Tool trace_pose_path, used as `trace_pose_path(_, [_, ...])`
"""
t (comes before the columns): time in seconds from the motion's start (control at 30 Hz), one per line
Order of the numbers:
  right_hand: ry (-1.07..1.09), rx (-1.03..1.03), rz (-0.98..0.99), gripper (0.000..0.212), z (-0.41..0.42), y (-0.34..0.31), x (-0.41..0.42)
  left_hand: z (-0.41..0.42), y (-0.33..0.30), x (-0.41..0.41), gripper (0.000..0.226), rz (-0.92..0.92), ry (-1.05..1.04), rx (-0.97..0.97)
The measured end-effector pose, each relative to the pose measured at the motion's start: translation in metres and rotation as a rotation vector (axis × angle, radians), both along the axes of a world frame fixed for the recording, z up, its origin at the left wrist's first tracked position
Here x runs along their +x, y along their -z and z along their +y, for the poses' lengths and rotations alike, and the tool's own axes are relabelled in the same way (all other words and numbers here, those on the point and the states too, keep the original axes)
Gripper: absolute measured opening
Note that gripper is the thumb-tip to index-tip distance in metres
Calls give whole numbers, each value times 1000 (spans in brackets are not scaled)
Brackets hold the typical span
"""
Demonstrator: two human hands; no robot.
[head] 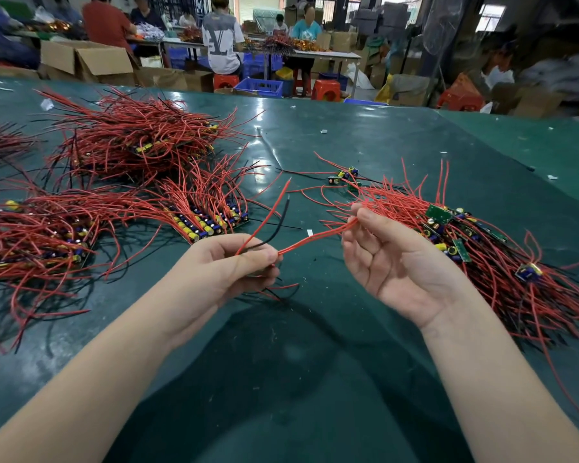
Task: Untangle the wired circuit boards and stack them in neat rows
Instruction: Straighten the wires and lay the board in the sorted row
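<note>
The left hand (234,265) is curled around a small circuit board that is almost hidden inside its fingers. That board's thin red and black wires (274,212) stick up and away from the person, and two more red wires run sideways to the right hand (385,262), which pinches them with thumb and fingertip. A messy pile of red-wired green boards (475,242) lies right of it on the dark green worktop (365,135). Neat rows of stacked boards (211,222) lie left.
</note>
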State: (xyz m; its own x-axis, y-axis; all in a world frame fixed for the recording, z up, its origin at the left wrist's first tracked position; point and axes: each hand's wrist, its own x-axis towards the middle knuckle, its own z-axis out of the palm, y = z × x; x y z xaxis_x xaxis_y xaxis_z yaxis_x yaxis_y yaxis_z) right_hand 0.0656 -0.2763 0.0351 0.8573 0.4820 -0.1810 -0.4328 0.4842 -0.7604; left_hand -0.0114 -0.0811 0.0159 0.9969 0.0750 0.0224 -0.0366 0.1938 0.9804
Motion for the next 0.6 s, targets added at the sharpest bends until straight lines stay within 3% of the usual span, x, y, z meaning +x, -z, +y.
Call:
trace_pose_path(0.33, [17,-38,34,10,-3,-2,1,2,-1,-1,9,24,32,-3])
trace_pose_path(0.6, [170,-88,-60,7,1,4,2,1,2,0,10,2,4,32])
